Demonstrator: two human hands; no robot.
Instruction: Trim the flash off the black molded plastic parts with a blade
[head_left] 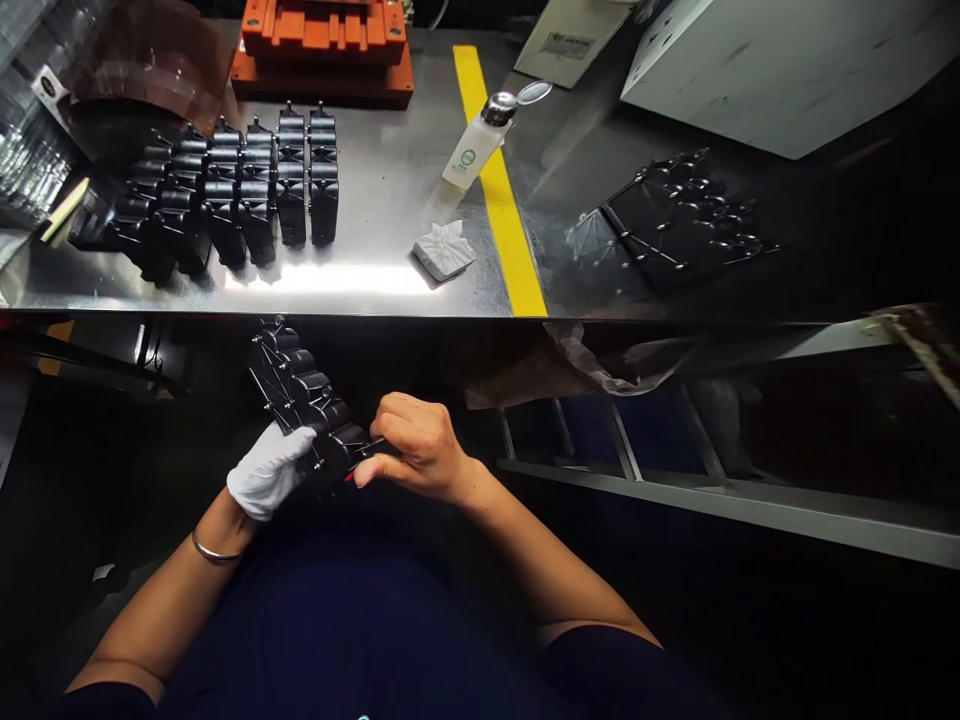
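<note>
My left hand (266, 472), in a white glove, grips a black moulded plastic part (304, 385) below the table's front edge. The part is tilted, with a row of rounded humps along one side and thin ribs with small pegs on the other. My bare right hand (416, 445) is closed in a pinch at the part's lower right end. Between its thumb and fingers is a thin dark piece with a bit of red showing near the thumb tip; its kind is mostly hidden.
Several similar black parts (324, 180) stand in a row on the metal table (375, 220). A white bottle with its lid up (472, 148), a folded white cloth (444, 250), a black branched frame (660, 215), an orange block (322, 70) and a grey box (757, 70) are also there.
</note>
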